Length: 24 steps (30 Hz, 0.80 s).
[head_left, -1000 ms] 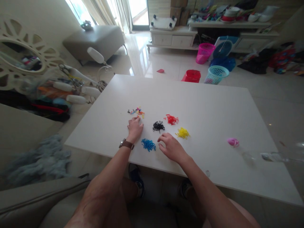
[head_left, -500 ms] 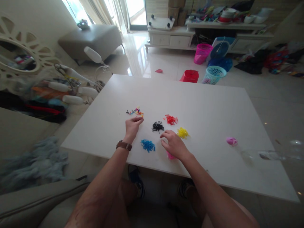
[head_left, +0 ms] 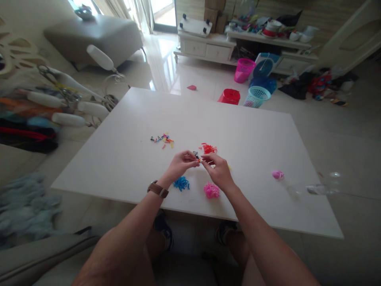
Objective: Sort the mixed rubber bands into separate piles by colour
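Observation:
Above the black pile of small loop-like pieces (head_left: 195,154), my two hands meet with fingertips almost touching. My left hand (head_left: 183,161), with a brown watch on its wrist, pinches a small orange piece (head_left: 199,160). My right hand (head_left: 218,169) is closed at the fingertips against it; what lies between its fingers is too small to make out. Around them lie a red pile (head_left: 209,148), a blue pile (head_left: 181,183) and a pink pile (head_left: 211,190). The yellow pile (head_left: 229,167) is mostly behind my right hand. Mixed coloured pieces (head_left: 164,139) are scattered to the left.
The white table (head_left: 119,159) also bears a pink-purple object (head_left: 278,175) and a clear bottle-like thing (head_left: 320,190) on the right. Beyond its far edge stand a red stool (head_left: 229,96), a light-blue basket (head_left: 257,96) and a pink basket (head_left: 244,70). A white-armed lamp (head_left: 100,58) is at left.
My left hand has moved right from the mixed pieces, bringing a small orange piece. My right hand has risen slightly to meet it, uncovering the pink pile. The view has shifted slightly.

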Each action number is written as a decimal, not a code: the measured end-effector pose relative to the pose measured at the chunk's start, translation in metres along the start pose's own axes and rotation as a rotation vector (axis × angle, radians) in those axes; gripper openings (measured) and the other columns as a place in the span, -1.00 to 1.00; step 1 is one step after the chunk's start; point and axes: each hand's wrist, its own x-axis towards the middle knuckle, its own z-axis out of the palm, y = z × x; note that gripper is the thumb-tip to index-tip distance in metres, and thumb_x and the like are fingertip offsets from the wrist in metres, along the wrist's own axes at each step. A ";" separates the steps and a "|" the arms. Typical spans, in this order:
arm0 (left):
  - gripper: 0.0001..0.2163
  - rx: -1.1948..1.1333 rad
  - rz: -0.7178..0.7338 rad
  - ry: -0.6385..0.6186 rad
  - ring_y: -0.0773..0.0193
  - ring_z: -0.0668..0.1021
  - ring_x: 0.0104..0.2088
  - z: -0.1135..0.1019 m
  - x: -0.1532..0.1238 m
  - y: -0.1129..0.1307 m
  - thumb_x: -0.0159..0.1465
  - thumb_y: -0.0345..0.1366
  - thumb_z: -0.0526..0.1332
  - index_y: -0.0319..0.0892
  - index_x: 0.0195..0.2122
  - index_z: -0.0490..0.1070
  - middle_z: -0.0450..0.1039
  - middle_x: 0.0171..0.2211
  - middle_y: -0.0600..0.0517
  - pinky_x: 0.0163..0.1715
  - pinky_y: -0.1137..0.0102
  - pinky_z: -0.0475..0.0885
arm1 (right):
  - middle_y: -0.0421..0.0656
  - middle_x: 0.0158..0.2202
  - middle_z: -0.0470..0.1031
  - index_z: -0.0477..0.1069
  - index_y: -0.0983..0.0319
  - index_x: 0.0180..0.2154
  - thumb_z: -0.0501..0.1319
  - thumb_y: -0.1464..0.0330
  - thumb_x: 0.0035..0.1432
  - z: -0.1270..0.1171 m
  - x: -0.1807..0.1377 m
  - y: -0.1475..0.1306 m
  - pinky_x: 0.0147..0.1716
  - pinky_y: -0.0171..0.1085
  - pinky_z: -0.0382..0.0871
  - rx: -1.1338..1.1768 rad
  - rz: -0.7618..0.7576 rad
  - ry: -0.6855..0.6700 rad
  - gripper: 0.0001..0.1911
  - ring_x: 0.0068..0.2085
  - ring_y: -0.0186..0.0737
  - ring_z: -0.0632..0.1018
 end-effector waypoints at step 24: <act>-0.63 0.042 -0.016 -0.074 0.22 0.64 -0.39 0.000 -0.004 0.002 0.06 -0.13 0.49 -0.19 -0.25 0.42 0.61 -0.44 -0.01 -0.27 0.31 0.51 | -0.17 -0.44 0.61 0.57 0.20 -0.38 0.35 0.28 0.12 -0.012 0.006 0.007 -0.32 -0.23 0.45 0.030 0.084 -0.133 -0.88 -0.39 -0.21 0.59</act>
